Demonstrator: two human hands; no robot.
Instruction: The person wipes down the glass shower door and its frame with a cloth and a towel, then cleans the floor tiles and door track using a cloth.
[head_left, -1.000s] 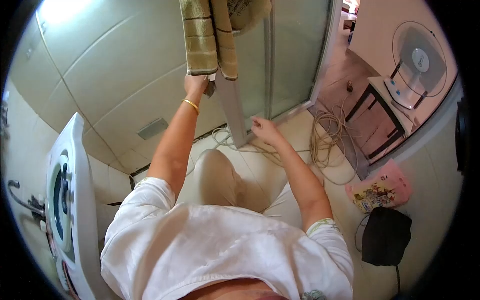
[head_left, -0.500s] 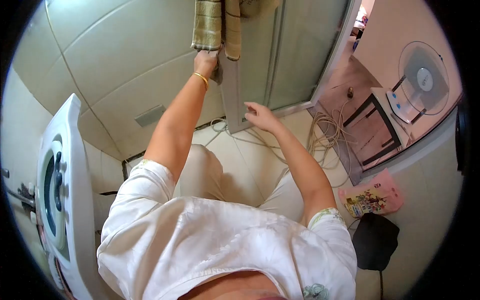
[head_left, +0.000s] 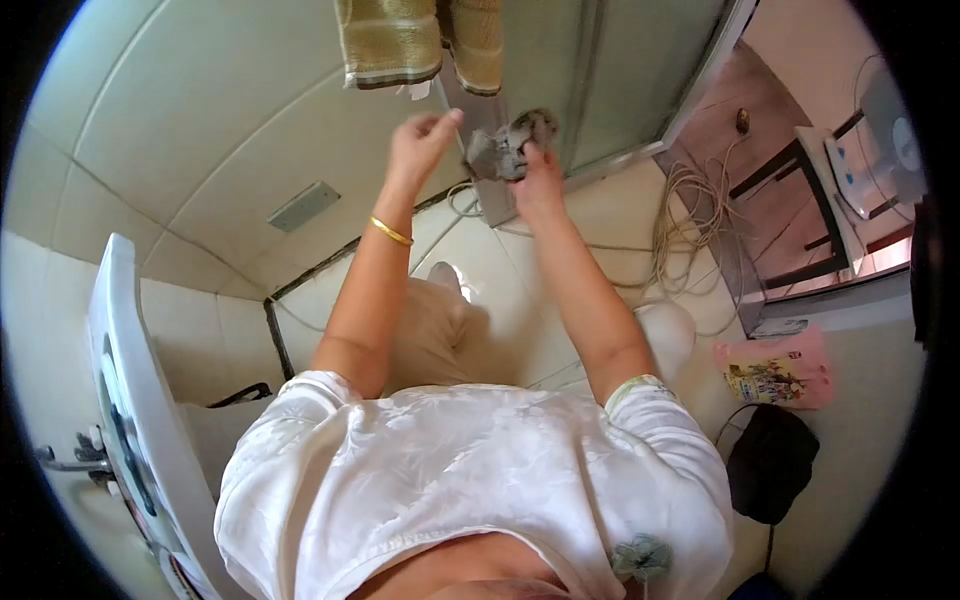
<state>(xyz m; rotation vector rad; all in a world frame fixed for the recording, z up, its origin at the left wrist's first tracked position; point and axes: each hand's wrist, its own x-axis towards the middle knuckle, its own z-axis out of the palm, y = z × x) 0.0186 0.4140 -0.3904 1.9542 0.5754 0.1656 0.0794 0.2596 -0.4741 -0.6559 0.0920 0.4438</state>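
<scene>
A crumpled grey rag (head_left: 492,155) is gripped in my right hand (head_left: 541,185), in front of the frosted glass door's frame. My left hand (head_left: 417,152), with a gold bangle at the wrist, is raised just left of the rag and apart from it. Its fingers are curled in, and I see nothing in them. Above both hands hangs a yellow-brown towel (head_left: 392,45), its upper part cut off by the view.
The glass door (head_left: 640,70) stands ahead right. Coiled hose (head_left: 680,215) lies on the tiled floor (head_left: 500,270) by the threshold. At right are a chair (head_left: 790,190) bearing a fan, a pink bag (head_left: 775,372) and a black object (head_left: 770,463). A white washbasin (head_left: 125,330) is at left.
The grey rag has passed from my left hand to my right. My left hand has come down from the towel's lower edge, and my right hand has risen. The view has shifted slightly.
</scene>
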